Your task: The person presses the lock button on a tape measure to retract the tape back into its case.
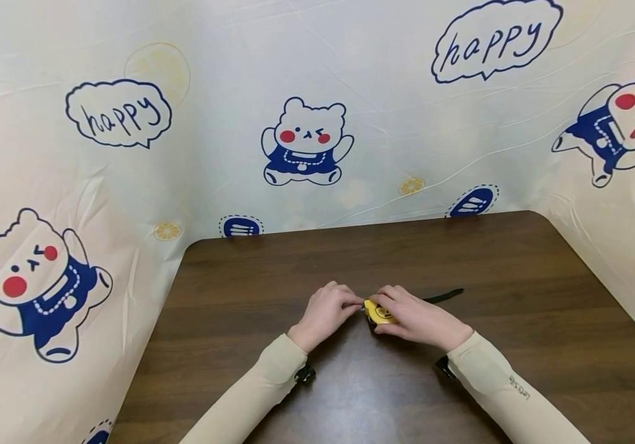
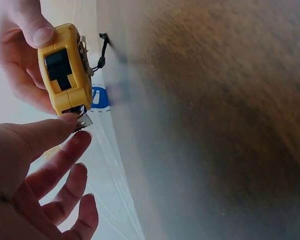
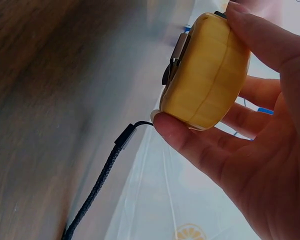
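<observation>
A yellow tape measure (image 1: 380,313) with a black lock button is held above the table by my right hand (image 1: 418,316), its fingers and thumb curled round the case. At the case's mouth, the thumb and forefinger of my left hand (image 1: 325,311) pinch the metal end hook (image 2: 84,121). The hook sits close to the case, and the other left fingers are loosely bent. From the tape measure a black wrist strap (image 3: 101,177) hangs down to the tabletop, trailing to the right in the head view. A metal belt clip (image 3: 179,49) shows on the case's underside.
The dark brown wooden table (image 1: 273,265) has rounded far corners. Behind it and on both sides hangs a pale printed curtain (image 1: 384,142) with bears and "happy" bubbles. A black wrist device shows at each cuff.
</observation>
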`<act>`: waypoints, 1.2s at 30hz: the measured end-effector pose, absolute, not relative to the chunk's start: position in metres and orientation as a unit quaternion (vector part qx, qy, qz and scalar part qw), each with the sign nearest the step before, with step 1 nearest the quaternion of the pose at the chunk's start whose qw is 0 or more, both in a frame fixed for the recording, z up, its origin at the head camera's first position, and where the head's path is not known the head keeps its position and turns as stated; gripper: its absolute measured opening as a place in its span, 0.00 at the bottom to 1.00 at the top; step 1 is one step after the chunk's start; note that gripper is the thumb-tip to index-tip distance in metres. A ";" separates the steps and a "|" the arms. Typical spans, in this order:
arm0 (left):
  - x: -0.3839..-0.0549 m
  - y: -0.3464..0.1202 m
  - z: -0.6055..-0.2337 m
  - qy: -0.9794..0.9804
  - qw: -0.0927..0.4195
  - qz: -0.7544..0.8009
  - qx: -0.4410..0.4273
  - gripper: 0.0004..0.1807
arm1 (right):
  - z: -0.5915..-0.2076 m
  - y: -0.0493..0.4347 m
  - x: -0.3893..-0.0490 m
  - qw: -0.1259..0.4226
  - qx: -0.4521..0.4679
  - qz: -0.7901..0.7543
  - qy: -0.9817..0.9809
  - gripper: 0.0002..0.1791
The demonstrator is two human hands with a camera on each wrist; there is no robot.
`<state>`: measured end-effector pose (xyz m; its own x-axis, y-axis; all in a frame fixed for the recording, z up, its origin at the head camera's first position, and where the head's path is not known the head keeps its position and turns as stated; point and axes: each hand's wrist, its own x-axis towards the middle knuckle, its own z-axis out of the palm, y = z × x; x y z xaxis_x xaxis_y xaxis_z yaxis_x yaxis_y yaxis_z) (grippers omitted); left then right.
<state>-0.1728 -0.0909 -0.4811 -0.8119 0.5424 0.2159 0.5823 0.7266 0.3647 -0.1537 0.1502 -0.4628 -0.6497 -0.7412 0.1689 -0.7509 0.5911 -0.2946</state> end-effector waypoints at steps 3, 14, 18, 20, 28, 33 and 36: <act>-0.173 -0.089 -0.481 -0.928 0.045 -0.212 -0.302 0.08 | -0.463 0.150 -0.154 0.020 0.423 0.174 -0.889 0.28; -0.172 -0.089 -0.481 -0.927 0.033 -0.227 -0.296 0.10 | -0.466 0.151 -0.155 0.025 0.432 0.177 -0.884 0.28; -0.173 -0.093 -0.481 -0.928 0.043 -0.223 -0.295 0.10 | -0.466 0.152 -0.155 0.023 0.430 0.179 -0.885 0.29; -0.173 -0.096 -0.481 -0.929 0.049 -0.218 -0.294 0.09 | -0.467 0.154 -0.156 0.020 0.425 0.176 -0.887 0.29; -0.171 -0.112 -0.483 -0.937 0.046 -0.214 -0.273 0.10 | -0.468 0.167 -0.164 0.020 0.407 0.168 -0.898 0.29; -0.170 -0.125 -0.486 -0.939 0.056 -0.211 -0.266 0.09 | -0.470 0.177 -0.172 0.023 0.392 0.165 -0.905 0.28; -0.171 -0.134 -0.485 -0.937 0.064 -0.220 -0.262 0.09 | -0.470 0.182 -0.179 0.024 0.384 0.162 -0.909 0.28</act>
<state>-0.1706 -0.1341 -0.4852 -0.8547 0.4628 0.2351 0.5191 0.7660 0.3793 -0.1790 0.1823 -0.4696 -0.7037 -0.6904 0.1676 -0.7059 0.6526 -0.2755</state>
